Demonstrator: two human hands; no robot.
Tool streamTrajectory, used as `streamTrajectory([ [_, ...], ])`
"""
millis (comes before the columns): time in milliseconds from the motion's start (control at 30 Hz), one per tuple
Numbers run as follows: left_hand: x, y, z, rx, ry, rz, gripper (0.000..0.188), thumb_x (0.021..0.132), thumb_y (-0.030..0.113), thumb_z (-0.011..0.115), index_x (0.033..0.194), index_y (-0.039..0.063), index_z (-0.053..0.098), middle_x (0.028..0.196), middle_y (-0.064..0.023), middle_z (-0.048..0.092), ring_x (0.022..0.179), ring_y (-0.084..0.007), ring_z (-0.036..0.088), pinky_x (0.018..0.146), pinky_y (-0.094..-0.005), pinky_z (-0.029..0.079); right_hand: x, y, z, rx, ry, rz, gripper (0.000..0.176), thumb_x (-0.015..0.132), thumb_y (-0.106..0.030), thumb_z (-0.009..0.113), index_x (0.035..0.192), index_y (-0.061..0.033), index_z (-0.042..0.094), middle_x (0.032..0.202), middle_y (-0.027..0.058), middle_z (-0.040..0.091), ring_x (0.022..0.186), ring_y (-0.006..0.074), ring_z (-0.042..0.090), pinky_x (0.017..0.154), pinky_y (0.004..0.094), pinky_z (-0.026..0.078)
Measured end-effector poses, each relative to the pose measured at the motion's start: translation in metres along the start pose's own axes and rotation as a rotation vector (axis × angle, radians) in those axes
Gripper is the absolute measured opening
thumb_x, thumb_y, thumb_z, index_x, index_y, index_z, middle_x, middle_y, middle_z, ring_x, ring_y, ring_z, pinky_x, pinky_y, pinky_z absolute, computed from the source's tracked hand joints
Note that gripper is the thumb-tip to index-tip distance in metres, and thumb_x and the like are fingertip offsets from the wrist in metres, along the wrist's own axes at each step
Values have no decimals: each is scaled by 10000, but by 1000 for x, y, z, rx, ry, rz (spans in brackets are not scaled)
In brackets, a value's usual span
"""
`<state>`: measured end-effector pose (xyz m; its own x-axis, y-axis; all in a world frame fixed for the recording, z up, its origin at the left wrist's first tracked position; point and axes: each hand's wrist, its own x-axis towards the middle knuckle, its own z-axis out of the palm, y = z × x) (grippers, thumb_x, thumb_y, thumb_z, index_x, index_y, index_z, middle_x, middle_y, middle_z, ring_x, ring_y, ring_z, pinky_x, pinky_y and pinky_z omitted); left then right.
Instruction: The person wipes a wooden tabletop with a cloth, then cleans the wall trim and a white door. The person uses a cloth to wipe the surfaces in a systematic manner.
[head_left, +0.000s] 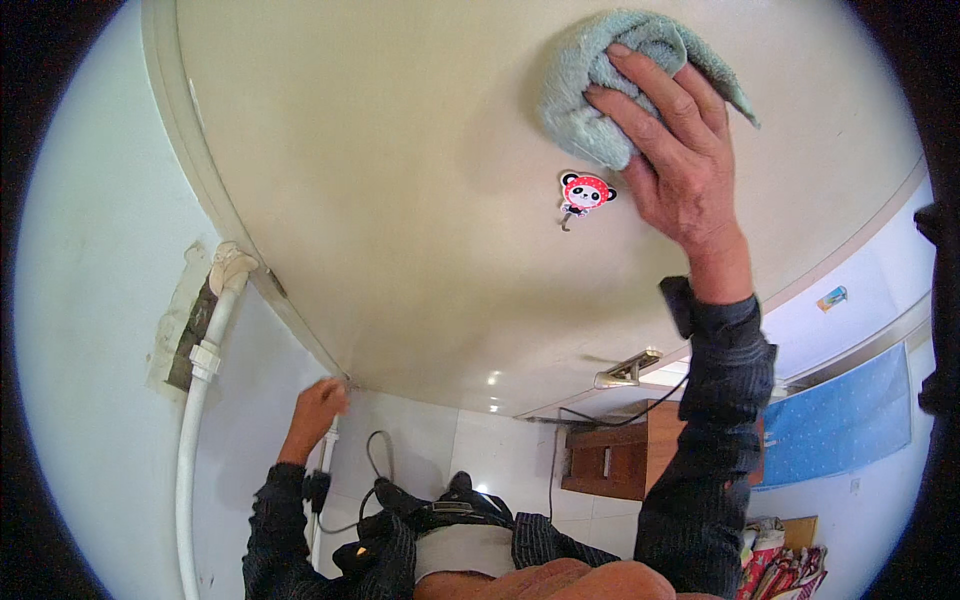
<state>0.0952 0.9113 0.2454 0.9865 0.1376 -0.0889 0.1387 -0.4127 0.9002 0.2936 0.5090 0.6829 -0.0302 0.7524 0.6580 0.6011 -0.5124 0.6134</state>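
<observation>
My right hand (686, 161) presses a bunched pale green terry cloth (585, 105) against the upper part of a cream door (375, 187). The fingers spread over the folds, and one corner of the cloth sticks out to the right. Just below the cloth, a panda-shaped adhesive hook (585, 195) is fixed to the door. Lower left, my left hand (313, 414) hangs near the door's side edge, slightly blurred, its fingers curled with nothing visible in them. Whether it touches the edge is unclear.
A metal door handle (630, 367) juts out at lower right. White pipes (196, 420) run along the left wall beside a broken plaster patch (187, 330). Beyond the door stand a brown wooden cabinet (606, 459) and a blue sheet (840, 420). A black cable (367, 499) loops near my body.
</observation>
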Motion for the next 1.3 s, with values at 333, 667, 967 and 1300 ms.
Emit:
streamTrajectory([
  [333,-194,-293,-27,-13,-167,-375,58,772,216,725,793,164,740,808,-48,728,715,-258,688,637,-473,551,-10,-113,50,189,-170,144,437,772,-46,720,1188,-170,765,1473,-18,619,1290,263,585,993,385,555],
  [667,-281,-312,-16,-1271,74,-1281,399,1024,395,435,1054,27,588,1006,-236,675,787,-419,695,616,-509,533,5,-177,104,128,58,443,471,791,-20,693,1239,-157,734,1499,-1,586,1283,289,573,999,402,526],
  [967,-259,-320,-13,-415,-52,-486,236,899,287,729,911,52,706,823,-93,736,645,-251,692,529,-405,523,-31,-272,163,372,-193,395,503,841,-29,652,1322,-172,695,1577,8,524,1268,280,597,996,396,548],
  [1300,-285,-330,-13,-282,-147,-381,369,1034,347,461,892,39,607,875,-213,679,717,-309,682,572,-426,547,208,-148,155,76,410,316,439,806,-49,719,1219,-197,729,1459,16,607,1318,331,531,1064,480,452],
])
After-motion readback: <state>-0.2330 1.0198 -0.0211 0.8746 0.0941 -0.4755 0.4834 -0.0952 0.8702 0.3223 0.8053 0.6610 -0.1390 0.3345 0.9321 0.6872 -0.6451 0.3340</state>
